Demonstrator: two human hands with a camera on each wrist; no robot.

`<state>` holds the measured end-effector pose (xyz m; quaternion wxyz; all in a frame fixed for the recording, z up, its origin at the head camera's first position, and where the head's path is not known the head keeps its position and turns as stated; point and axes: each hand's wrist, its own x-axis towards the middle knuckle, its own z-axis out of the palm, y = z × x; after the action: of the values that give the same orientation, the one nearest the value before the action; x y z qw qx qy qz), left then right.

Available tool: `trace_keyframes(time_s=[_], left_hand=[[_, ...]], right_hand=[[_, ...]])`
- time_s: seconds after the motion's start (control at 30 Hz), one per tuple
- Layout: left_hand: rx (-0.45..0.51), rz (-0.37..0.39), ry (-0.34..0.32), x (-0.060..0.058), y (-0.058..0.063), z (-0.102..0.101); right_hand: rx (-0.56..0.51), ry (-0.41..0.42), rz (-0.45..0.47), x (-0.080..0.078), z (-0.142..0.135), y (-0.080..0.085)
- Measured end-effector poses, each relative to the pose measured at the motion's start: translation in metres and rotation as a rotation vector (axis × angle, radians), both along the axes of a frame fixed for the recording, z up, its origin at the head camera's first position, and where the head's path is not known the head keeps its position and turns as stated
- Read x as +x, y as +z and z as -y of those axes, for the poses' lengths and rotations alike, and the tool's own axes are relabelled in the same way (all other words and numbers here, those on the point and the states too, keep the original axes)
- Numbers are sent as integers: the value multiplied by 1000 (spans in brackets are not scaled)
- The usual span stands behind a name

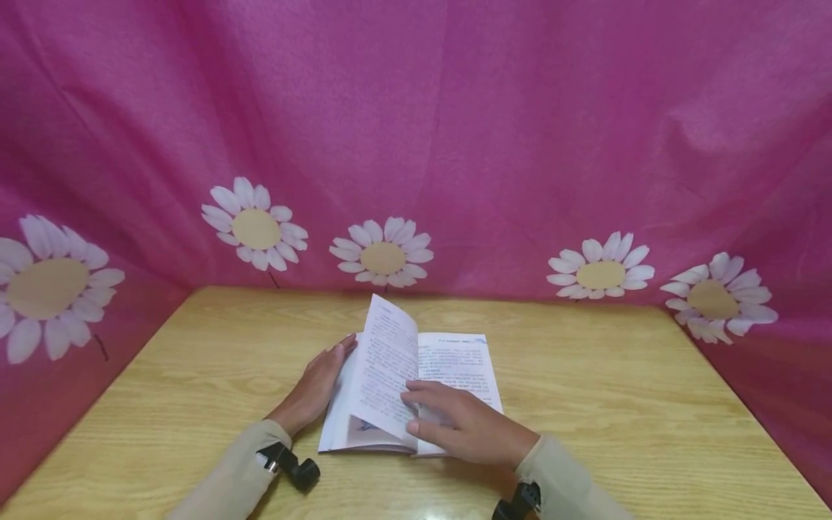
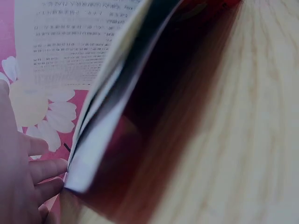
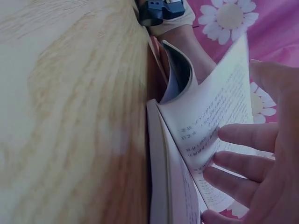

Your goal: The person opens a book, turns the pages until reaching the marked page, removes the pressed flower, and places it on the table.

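An open book (image 1: 455,368) with printed pages lies on the wooden table, one page (image 1: 390,354) standing up from its left half. Along the book's left edge rests my left hand (image 1: 316,386), its fingers fairly straight; in the left wrist view its fingertips touch the edge of the cover. My right hand (image 1: 471,426) is over the right half, fingers extended and spread towards the raised page. In the right wrist view those fingers (image 3: 238,172) lie against the printed page, with the thumb apart from them. A picture shows partly beneath the raised page.
The wooden table (image 1: 617,404) extends around the book on all sides. A pink cloth (image 1: 494,144) with large white daisies hangs behind and at both sides. Black wrist cameras sit on both sleeves, the left one (image 1: 289,466) close to the book's near left corner.
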<state>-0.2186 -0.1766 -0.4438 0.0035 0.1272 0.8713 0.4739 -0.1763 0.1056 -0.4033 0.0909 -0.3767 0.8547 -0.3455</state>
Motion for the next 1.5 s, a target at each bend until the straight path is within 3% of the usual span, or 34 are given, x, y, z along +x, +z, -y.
trace_keyframes(time_s=[0.47,0.7,0.9,1.17,1.5], left_hand=[[-6,87,16,0,3,-2],[7,84,36,-1,3,-3],[-44,78,72,-4,3,-6],[-212,-165,-28,-2,-1,1],[-229,-159,-67,-1,-2,2]], right_hand=[[55,44,-75,4,5,-6],[68,58,-109,4,6,-11],[119,54,-109,6,6,-14],[185,83,-158,5,6,-18],[209,90,-156,5,6,-16]])
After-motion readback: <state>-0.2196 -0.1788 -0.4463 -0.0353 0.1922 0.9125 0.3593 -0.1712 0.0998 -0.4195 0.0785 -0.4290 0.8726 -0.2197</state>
